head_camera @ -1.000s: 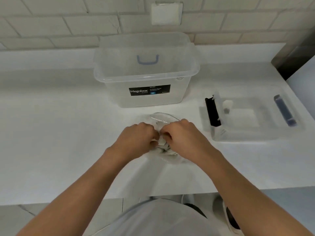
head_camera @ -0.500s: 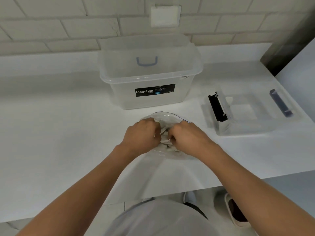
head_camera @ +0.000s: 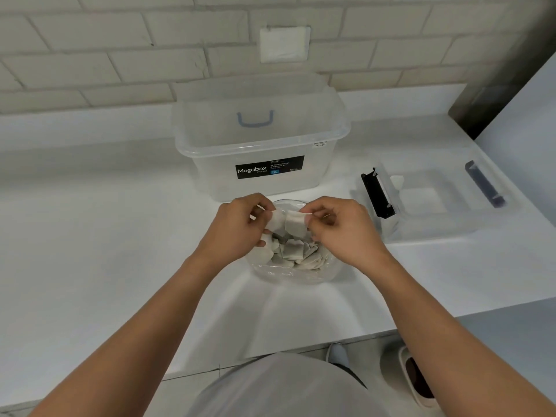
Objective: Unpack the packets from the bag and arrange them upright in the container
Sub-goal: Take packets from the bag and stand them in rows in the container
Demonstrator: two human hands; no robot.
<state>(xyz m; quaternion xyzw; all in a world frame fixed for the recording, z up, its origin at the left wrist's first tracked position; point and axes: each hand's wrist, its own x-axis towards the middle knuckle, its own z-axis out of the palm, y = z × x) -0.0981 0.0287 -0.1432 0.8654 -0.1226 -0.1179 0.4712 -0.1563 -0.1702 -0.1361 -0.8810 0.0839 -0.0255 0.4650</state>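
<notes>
A clear plastic bag [head_camera: 304, 273] lies open on the white counter, with several small white packets [head_camera: 296, 252] heaped inside. My left hand [head_camera: 237, 228] pinches one white packet [head_camera: 276, 220] just above the bag's mouth. My right hand [head_camera: 340, 228] pinches a second white packet [head_camera: 295, 221] right beside it. The two packets touch each other. Behind the bag stands a clear Megabox container [head_camera: 261, 145] with a black label and no lid; nothing shows inside it.
The container's clear lid [head_camera: 436, 200], with a black clip and a dark blue clip, lies on the counter to the right. A brick wall with a white plate [head_camera: 284, 43] rises behind. The counter's front edge runs near my body.
Both hands have risen out of the bag, each lifting a white packet that was not visible before. The bag's mouth is now open between my wrists.
</notes>
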